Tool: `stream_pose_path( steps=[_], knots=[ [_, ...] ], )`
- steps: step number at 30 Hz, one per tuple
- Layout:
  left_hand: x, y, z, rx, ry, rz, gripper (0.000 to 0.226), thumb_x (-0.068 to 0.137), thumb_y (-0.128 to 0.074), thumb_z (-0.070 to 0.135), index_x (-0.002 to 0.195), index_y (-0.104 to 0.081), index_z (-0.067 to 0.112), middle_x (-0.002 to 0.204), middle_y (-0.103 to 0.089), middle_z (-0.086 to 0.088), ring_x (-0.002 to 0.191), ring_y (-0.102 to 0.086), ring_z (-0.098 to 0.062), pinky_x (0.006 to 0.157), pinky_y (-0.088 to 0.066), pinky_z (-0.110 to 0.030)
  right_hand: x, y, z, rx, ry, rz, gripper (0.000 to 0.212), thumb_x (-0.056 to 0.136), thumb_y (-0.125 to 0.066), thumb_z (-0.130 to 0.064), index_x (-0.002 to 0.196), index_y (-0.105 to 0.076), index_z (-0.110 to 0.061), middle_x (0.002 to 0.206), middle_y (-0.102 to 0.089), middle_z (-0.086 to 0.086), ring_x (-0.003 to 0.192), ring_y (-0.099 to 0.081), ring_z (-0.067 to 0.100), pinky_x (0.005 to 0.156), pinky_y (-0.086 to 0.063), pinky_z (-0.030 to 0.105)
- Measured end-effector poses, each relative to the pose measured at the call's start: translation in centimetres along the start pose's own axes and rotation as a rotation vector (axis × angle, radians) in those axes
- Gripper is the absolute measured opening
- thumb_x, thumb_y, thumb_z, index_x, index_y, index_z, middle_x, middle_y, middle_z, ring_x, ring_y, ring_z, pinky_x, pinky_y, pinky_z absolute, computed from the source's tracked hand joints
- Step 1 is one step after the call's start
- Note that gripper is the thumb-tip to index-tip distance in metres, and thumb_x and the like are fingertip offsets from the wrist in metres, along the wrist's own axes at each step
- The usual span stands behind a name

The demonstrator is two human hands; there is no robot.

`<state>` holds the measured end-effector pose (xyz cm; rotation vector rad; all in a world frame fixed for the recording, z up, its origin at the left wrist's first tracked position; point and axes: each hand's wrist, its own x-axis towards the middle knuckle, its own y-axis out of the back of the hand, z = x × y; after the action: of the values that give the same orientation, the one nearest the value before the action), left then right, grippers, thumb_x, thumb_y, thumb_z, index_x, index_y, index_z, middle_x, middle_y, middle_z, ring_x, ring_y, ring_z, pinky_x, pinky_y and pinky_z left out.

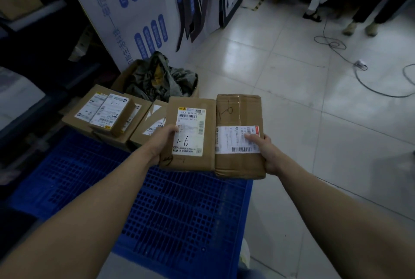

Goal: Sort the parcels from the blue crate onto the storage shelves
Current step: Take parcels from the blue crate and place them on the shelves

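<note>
Both forearms and hands (165,141) bare, no sleeves, no gloves

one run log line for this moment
left hand: holds left parcel marked 1-6 | right hand: holds right parcel marked 1-6 | both above blue crate | shelving not begun

This looks like a parcel depot or a courier pick-up point. Brown cardboard parcels (107,114) with printed shipping labels and barcodes are stacked at the far end of a blue plastic crate (179,216), and two carry "1-6" written by hand. Dark storage shelves (33,16) run along the left, though they are too dim to make out well. A white board with blue printed signs (134,9) leans over the pale tiled floor (292,76).
</note>
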<state>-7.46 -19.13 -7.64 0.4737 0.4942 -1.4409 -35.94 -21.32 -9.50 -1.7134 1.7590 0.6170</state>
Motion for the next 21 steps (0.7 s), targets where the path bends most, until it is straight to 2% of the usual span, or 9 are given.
stream_pose_path(
  steps=[2,8,10,12,14,16,18,21],
  knots=[
    [-2.7,0.9,2.2,-0.048,-0.050,0.003,0.027,0.094,-0.048,0.028,0.105,-0.065,0.011,0.085,-0.074,-0.011,0.069,-0.070,-0.024,0.060,-0.057,-0.032,-2.5,-0.9,-1.5,0.004,0.027,-0.001,0.074,0.085,-0.072,-0.025,0.141,-0.024,-0.022,0.103,-0.064,0.015,0.085,-0.066,0.028,0.075,-0.056,0.048],
    [-11.2,5.4,6.9,-0.173,-0.137,0.027,0.029,0.094,-0.047,0.035,0.103,-0.065,0.014,0.090,-0.073,-0.010,0.069,-0.071,-0.022,0.062,-0.056,-0.032,-10.2,-4.8,-5.4,-0.012,0.125,-0.063,0.083,0.080,-0.076,-0.031,0.143,-0.023,-0.023,0.108,-0.066,0.016,0.094,-0.068,0.031,0.084,-0.055,0.054],
    [-14.4,7.0,8.1,-0.203,-0.176,0.050,0.031,0.093,-0.049,0.037,0.104,-0.066,0.013,0.094,-0.073,-0.012,0.072,-0.072,-0.023,0.062,-0.057,-0.033,-12.7,-6.6,-6.5,-0.035,0.145,-0.102,0.082,0.079,-0.077,-0.034,0.141,-0.024,-0.022,0.110,-0.067,0.016,0.094,-0.068,0.031,0.080,-0.057,0.052],
    [-17.4,8.9,8.8,-0.236,-0.221,0.093,0.044,0.088,-0.055,0.042,0.116,-0.063,0.010,0.109,-0.070,-0.018,0.087,-0.070,-0.029,0.077,-0.058,-0.041,-14.9,-8.8,-7.5,-0.075,0.170,-0.140,0.077,0.080,-0.076,-0.035,0.138,-0.027,-0.023,0.108,-0.067,0.015,0.091,-0.069,0.030,0.071,-0.059,0.045],
    [-20.7,10.9,9.0,-0.260,-0.255,0.151,0.048,0.087,-0.056,0.043,0.122,-0.061,0.010,0.114,-0.068,-0.019,0.096,-0.067,-0.032,0.088,-0.053,-0.046,-16.7,-11.2,-8.1,-0.108,0.184,-0.208,0.076,0.079,-0.076,-0.036,0.138,-0.028,-0.023,0.110,-0.067,0.015,0.094,-0.069,0.032,0.073,-0.059,0.047],
    [-23.8,12.6,8.8,-0.285,-0.287,0.203,0.045,0.088,-0.055,0.043,0.120,-0.061,0.011,0.109,-0.071,-0.016,0.092,-0.068,-0.029,0.082,-0.056,-0.041,-18.2,-13.5,-8.5,-0.145,0.198,-0.273,0.071,0.080,-0.076,-0.035,0.134,-0.031,-0.024,0.112,-0.067,0.016,0.097,-0.068,0.034,0.079,-0.058,0.052],
    [-27.3,14.1,8.1,-0.325,-0.314,0.259,0.036,0.091,-0.052,0.041,0.111,-0.065,0.014,0.098,-0.074,-0.011,0.081,-0.071,-0.023,0.070,-0.059,-0.033,-19.9,-15.9,-8.8,-0.184,0.211,-0.344,0.070,0.078,-0.078,-0.036,0.131,-0.033,-0.025,0.112,-0.067,0.015,0.099,-0.067,0.035,0.083,-0.055,0.055],
    [-32.8,15.9,6.2,-0.398,-0.343,0.372,0.030,0.092,-0.051,0.040,0.103,-0.067,0.016,0.091,-0.075,-0.008,0.075,-0.072,-0.021,0.067,-0.058,-0.030,-22.4,-19.5,-8.3,-0.269,0.232,-0.461,0.090,0.068,-0.083,-0.043,0.140,-0.032,-0.023,0.113,-0.067,0.014,0.098,-0.068,0.034,0.083,-0.056,0.053]
  ],
)
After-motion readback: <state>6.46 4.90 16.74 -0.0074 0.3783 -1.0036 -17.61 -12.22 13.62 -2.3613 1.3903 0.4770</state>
